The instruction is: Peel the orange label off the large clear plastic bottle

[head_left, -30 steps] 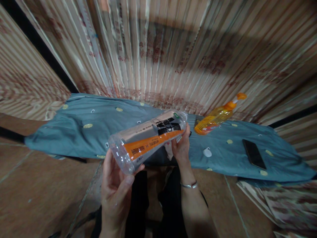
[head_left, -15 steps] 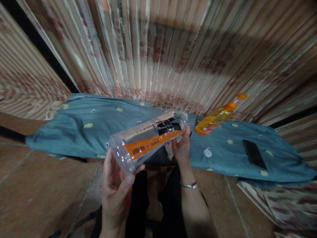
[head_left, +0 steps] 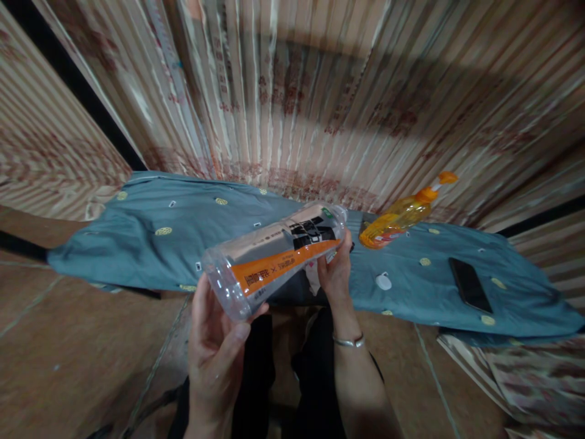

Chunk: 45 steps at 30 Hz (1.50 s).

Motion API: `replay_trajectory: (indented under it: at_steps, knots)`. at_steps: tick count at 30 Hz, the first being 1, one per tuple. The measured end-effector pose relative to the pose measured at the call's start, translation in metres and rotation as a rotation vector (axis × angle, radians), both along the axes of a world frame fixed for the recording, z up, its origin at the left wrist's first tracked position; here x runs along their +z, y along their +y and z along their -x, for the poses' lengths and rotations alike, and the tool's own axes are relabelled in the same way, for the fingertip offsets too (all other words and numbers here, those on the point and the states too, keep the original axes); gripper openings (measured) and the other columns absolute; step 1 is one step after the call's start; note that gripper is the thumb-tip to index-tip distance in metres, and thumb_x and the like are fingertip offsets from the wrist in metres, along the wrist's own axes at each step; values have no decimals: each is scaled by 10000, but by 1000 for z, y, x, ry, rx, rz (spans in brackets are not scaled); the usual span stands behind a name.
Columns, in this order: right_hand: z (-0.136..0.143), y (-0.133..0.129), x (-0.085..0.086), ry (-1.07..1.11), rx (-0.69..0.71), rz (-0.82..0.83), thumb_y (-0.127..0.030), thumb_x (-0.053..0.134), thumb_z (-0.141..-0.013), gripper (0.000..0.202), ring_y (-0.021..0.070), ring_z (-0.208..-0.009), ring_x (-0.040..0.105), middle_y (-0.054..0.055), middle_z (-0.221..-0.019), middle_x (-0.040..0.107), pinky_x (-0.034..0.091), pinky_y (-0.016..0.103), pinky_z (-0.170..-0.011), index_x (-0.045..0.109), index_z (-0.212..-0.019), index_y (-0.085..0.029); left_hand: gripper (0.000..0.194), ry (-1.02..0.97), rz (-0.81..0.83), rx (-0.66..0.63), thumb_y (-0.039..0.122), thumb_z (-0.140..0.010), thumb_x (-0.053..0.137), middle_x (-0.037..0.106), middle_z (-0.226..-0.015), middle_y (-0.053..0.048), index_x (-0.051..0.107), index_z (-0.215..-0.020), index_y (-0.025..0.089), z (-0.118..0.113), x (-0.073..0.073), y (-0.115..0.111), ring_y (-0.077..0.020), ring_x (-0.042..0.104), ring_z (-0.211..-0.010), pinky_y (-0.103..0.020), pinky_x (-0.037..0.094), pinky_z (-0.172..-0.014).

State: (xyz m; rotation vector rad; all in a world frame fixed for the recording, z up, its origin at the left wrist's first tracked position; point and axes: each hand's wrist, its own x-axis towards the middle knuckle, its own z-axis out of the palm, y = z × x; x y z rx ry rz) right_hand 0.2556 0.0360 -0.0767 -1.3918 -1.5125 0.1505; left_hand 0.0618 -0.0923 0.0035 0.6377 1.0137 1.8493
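A clear plastic bottle with an orange, grey and black label is tilted between my two hands, its right end higher than its left. My left hand grips the lower left end, fingers beneath and behind it, thumb near the end. My right hand, with a silver bangle on the wrist, closes round the upper right end, which it partly hides. Just beyond that hand stands a pump bottle of yellow-orange liquid with an orange pump head. Nearby on the cloth lies a small white disc.
A blue-green cloth with yellow prints covers the narrow table. Toward its right end lies a black phone. Pleated striped curtains hang right behind the table. Black poles slant at the sides, and brown tiled floor shows below.
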Motion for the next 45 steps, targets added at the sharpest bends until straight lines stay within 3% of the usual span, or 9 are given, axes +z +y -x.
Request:
replay_trajectory:
  at_steps: [34, 45]
  knots:
    - [-1, 0, -3, -6, 15, -26, -424, 462, -961, 705, 302, -1431, 449, 221, -1535, 422, 435, 504, -1121, 207, -1554, -142, 746, -7, -13, -3, 286, -668, 911, 610, -1460, -95, 646, -1362, 345, 0, 0, 0, -282, 706, -1132, -278, 665, -736]
    - [-5, 2, -6, 14, 5, 8, -443, 569, -912, 783, 312, -1403, 480, 202, -1533, 430, 426, 526, -1133, 216, -1556, -173, 739, 8, -18, -12, 298, -680, 907, 595, -1476, -101, 642, -1369, 338, 1, 0, -1, -307, 689, -1163, -307, 672, -753]
